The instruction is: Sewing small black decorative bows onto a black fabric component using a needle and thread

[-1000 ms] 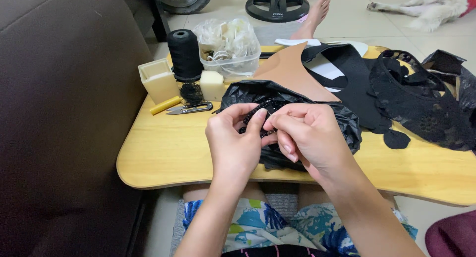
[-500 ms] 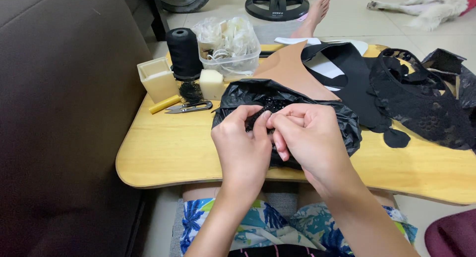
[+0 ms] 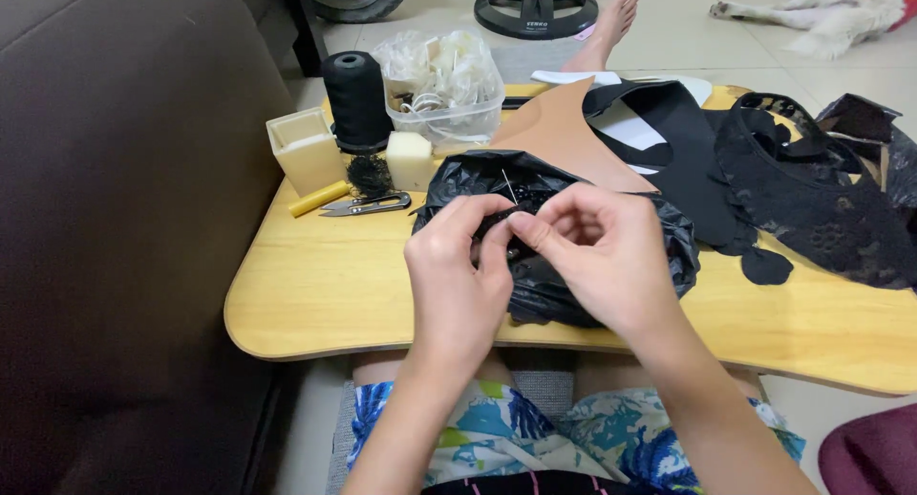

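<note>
left hand pinches small black piece | right hand pinches thin needle (tip up) just above it | crinkled glossy black plastic bag lies beneath both grips

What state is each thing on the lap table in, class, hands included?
Left hand: fingertips pinched on small black piece.
Right hand: pinching a needle, tip up.
Black plastic bag: crumpled, open.
Thread snips: lying flat, unheld.
Black thread spool: upright.
Clear tub: open, full.
Black lace fabric: spread flat.
</note>
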